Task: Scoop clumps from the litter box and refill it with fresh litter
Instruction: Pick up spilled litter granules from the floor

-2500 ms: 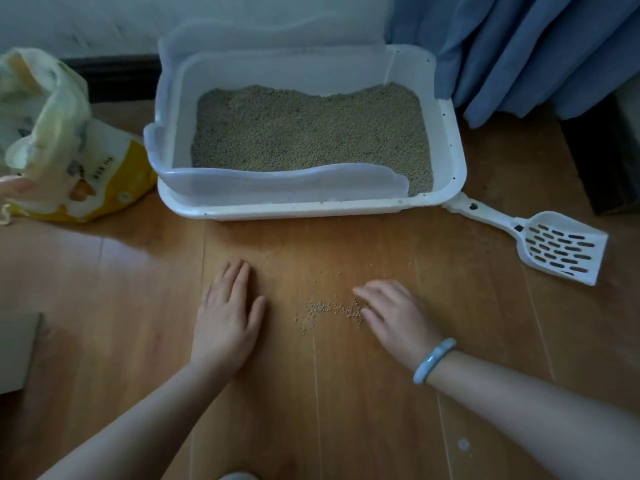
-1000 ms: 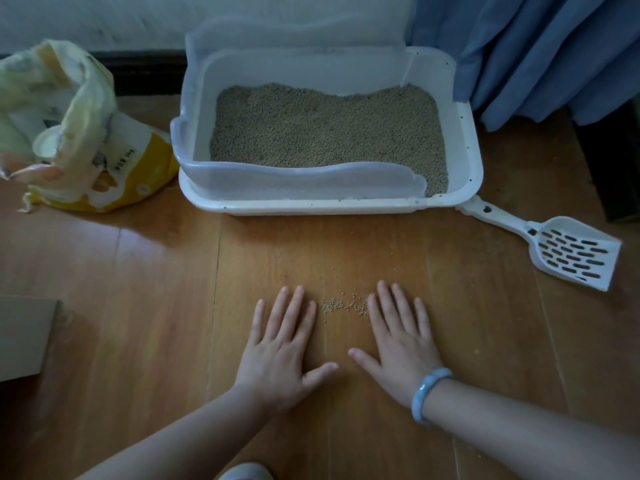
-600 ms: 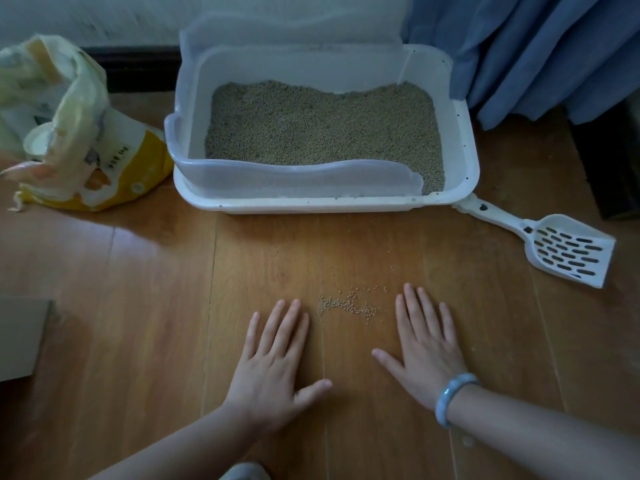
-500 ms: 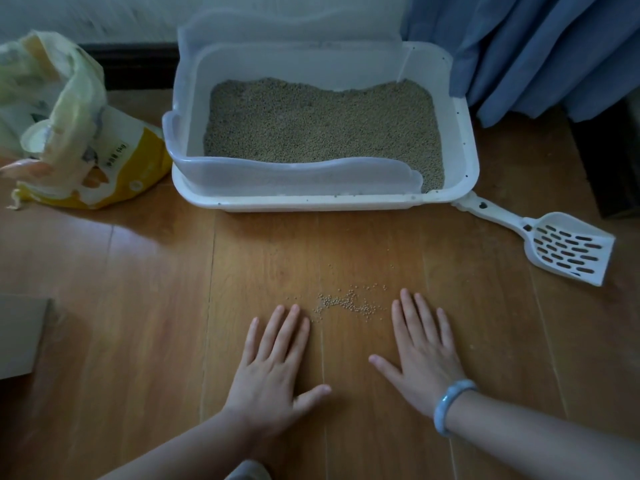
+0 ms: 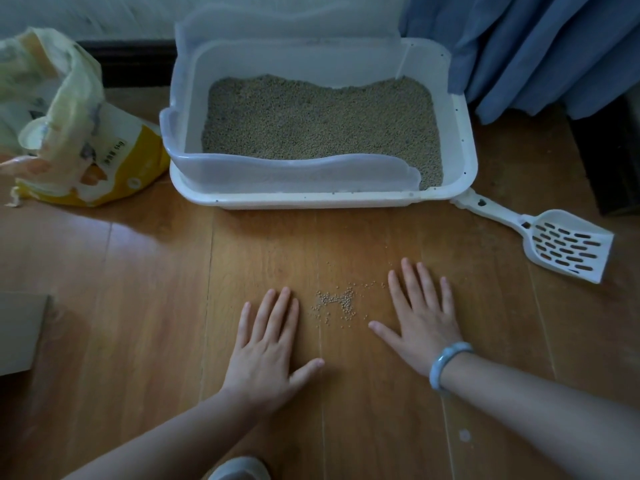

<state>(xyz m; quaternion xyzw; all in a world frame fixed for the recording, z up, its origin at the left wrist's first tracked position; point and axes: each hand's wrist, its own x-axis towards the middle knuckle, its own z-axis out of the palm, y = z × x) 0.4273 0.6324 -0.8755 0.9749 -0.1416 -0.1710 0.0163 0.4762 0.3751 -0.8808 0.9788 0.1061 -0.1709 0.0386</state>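
Round beige pellets [image 5: 337, 303] on glossy floorboards [image 5: 138, 306]

White litter box [image 5: 460, 140] filled with tan litter [image 5: 318, 119], slotted scoop [image 5: 554, 240] lying beside it, opened litter bag [image 5: 79, 133]

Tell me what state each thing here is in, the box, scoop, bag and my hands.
Litter box: holds litter, open top.
Scoop: empty, lying on the floor, unheld.
Litter bag: open, slumped left of the box.
Spilled litter: scattered on the floor between the hands.
Left hand: flat on the floor, empty.
Right hand: flat on the floor, empty.
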